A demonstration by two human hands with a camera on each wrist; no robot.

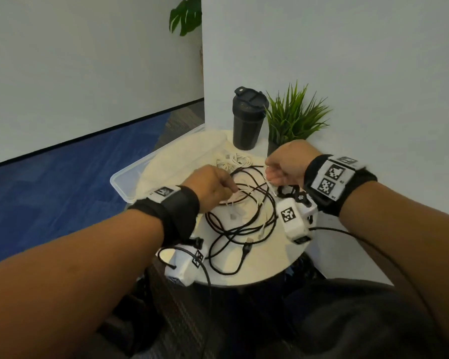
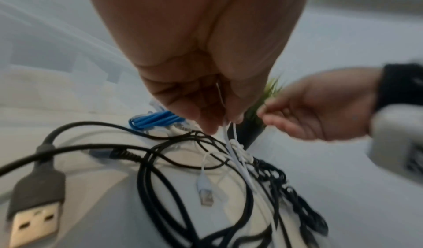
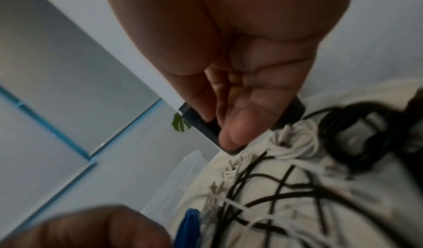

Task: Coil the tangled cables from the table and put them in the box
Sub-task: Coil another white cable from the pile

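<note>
My left hand (image 1: pixel 210 186) pinches a thin white cable (image 2: pixel 231 143) over the tangled black cables (image 1: pixel 240 224) mid-desk (image 1: pixel 270 260). My right hand (image 1: pixel 287 164) looks curled; I cannot tell if its blurred fingers (image 3: pixel 231 136) hold anything. The clear plastic box (image 1: pixel 126 180), far left, is partly hidden.

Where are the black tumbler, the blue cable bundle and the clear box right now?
black tumbler (image 1: pixel 247 123): head view, on its ribbed body.
blue cable bundle (image 2: pixel 155 120): left wrist view, middle of the strands.
clear box (image 1: pixel 122 177): head view, on its near rim.
</note>
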